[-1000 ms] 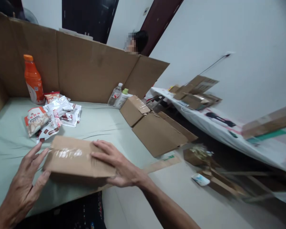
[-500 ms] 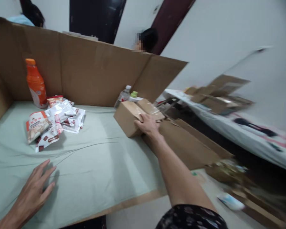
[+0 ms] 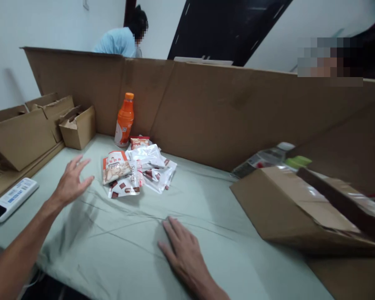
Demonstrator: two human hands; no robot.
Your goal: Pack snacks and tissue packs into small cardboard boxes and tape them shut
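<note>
My left hand (image 3: 71,182) hovers open over the pale green cloth (image 3: 125,233), fingers spread, a little left of a pile of snack packets (image 3: 134,171). Flat on the cloth near the front edge lies my right hand (image 3: 183,252), open and empty. An orange drink bottle (image 3: 124,121) stands upright behind the packets, against the cardboard wall (image 3: 212,108). A taped cardboard box (image 3: 287,208) rests at the right, apart from both hands.
Flattened and open cardboard boxes (image 3: 34,129) stack at the left. A white remote control (image 3: 9,199) lies near the left edge. Clear and green-capped bottles (image 3: 268,157) lie behind the taped box. A person in a light blue top (image 3: 117,41) stands beyond the wall.
My right hand let go of the taped box at the right and came back to lie flat on the cloth. My left hand moved toward the snack packets. The view swung left.
</note>
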